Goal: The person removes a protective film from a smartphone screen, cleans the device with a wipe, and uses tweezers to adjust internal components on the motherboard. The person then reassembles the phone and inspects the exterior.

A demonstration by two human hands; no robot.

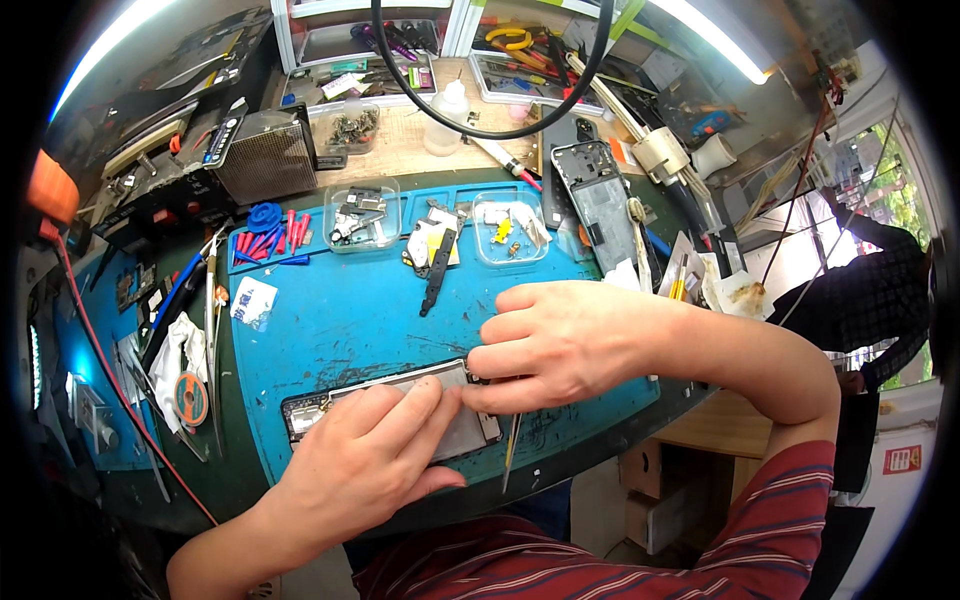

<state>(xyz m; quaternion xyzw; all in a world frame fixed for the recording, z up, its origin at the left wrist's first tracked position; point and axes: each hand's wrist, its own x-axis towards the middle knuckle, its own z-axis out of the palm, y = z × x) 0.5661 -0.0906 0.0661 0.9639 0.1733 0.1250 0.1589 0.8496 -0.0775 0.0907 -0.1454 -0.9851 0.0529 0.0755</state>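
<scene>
Hands meet over an opened phone [390,405] lying flat near the front edge of a blue mat [330,320]. The left hand [365,460] lies on the phone's near half, fingers flat and pressing it down, covering much of its metal plate. The right hand [560,345] comes across from the right, its fingers curled and pinched on tweezers [511,450], whose tips reach toward the front edge of the mat; its knuckles hide the phone's right end, so how the fingertips meet the phone cannot be told. Only the phone's left end, dark with small parts, shows clear. Farther back on the mat lie a black strip [437,272], two clear dishes [362,214] of small parts, a white label [252,300] and a cluster of red and blue picks [270,240]. A second phone frame [600,195] rests at the mat's far right corner, with a white roll [660,152] just beyond it. Left of the mat sit a solder spool [191,398], a white cloth [172,350] and long thin tools [213,330]. A small plastic bottle [446,118] stands on the wooden bench behind, under a black ring [480,130] that hangs in front of the view. Trays of tools [520,50] fill the back. Another person [870,290] in a dark checked shirt stands well apart at the right.
</scene>
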